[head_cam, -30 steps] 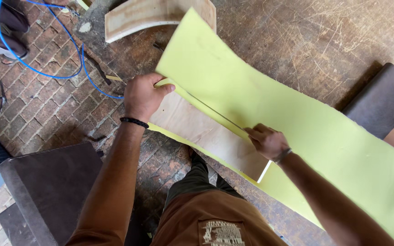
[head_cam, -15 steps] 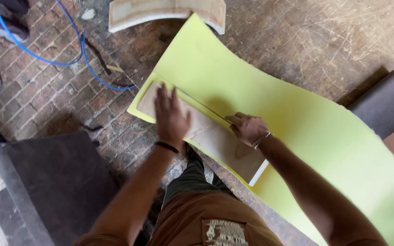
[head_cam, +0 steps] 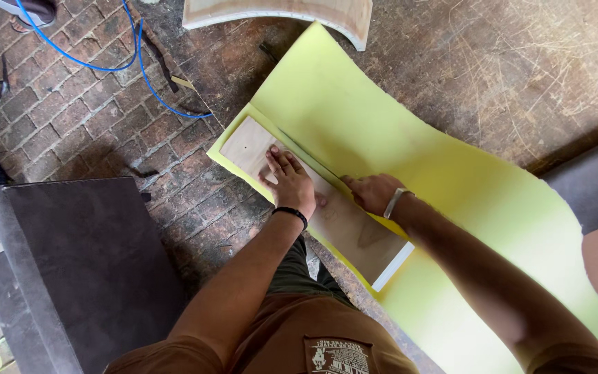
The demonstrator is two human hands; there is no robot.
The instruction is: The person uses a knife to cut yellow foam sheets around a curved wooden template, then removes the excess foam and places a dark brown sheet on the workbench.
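Left hand [head_cam: 291, 181] lies flat, fingers spread, on the plywood board [head_cam: 344, 225]; right hand [head_cam: 374, 192], clenched, meets the board's far edge on yellow foam sheet [head_cam: 396, 131].

Brown shirt [head_cam: 292, 343]; black wristband [head_cam: 290, 215]; silver bracelet [head_cam: 394, 202]

— How many boards?
— Two: one flat wooden board [head_cam: 313, 201] on the yellow foam sheet [head_cam: 410, 152], one curved wooden board [head_cam: 278, 14] beyond the sheet's far end.
— Hands?
— Two on the flat board. One blue cable [head_cam: 140, 69] left of the sheet.
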